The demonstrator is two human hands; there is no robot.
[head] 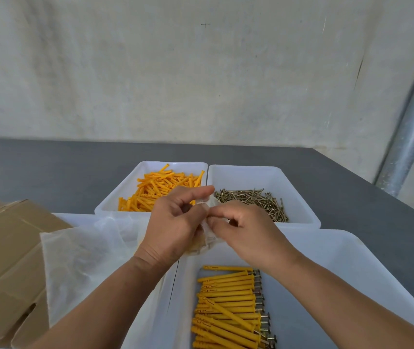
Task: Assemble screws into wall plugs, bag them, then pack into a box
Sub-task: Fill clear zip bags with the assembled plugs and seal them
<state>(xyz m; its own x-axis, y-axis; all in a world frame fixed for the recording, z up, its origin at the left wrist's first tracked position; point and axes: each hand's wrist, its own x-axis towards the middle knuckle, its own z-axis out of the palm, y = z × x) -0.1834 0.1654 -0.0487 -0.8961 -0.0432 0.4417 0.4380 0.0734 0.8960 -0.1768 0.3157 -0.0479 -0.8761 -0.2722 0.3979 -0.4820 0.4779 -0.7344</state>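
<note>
My left hand (pixel 173 225) and my right hand (pixel 248 230) meet above the trays, and both pinch a small clear plastic bag (pixel 207 235) between them. Yellow shows through the bag's lower part below my left palm. Directly beneath, a white tray (pixel 351 268) holds several yellow wall plugs with screws fitted (pixel 228 306). Behind the hands, one white tray (pixel 135 177) holds loose orange wall plugs (pixel 158 187) and another white tray (pixel 289 187) holds loose metal screws (pixel 258 200).
Flattened cardboard boxes (pixel 7 268) lie at the left. A stack of clear plastic bags (pixel 85 260) lies over another white tray (pixel 75 217) beside them. The grey table (pixel 49 170) stands against a pale wall. A metal pipe (pixel 412 132) rises at the right.
</note>
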